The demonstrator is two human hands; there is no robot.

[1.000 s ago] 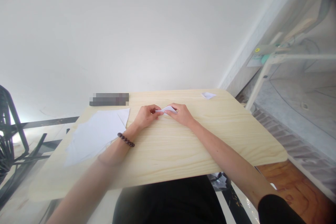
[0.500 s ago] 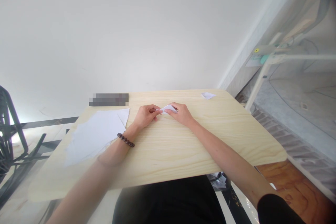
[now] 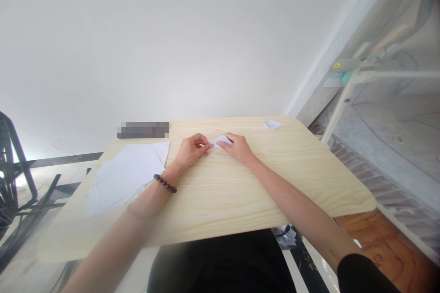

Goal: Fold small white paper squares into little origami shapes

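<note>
A small folded piece of white paper (image 3: 221, 140) lies between my two hands near the far middle of the light wooden table (image 3: 220, 197). My left hand (image 3: 191, 149), with a dark bead bracelet on its wrist, pinches the paper's left tip with closed fingers. My right hand (image 3: 239, 149) rests on the table and presses its closed fingers on the paper's right part. Much of the paper is hidden under my fingers.
A stack of white paper sheets (image 3: 125, 175) lies on the table's left side. A small folded white paper (image 3: 272, 124) sits at the far right corner. A blurred dark bar (image 3: 142, 129) lies at the far edge. A white rack (image 3: 347, 87) stands to the right.
My left hand's fingers have shifted slightly along the paper's left tip and the fold has risen a little. My right hand has hardly moved.
</note>
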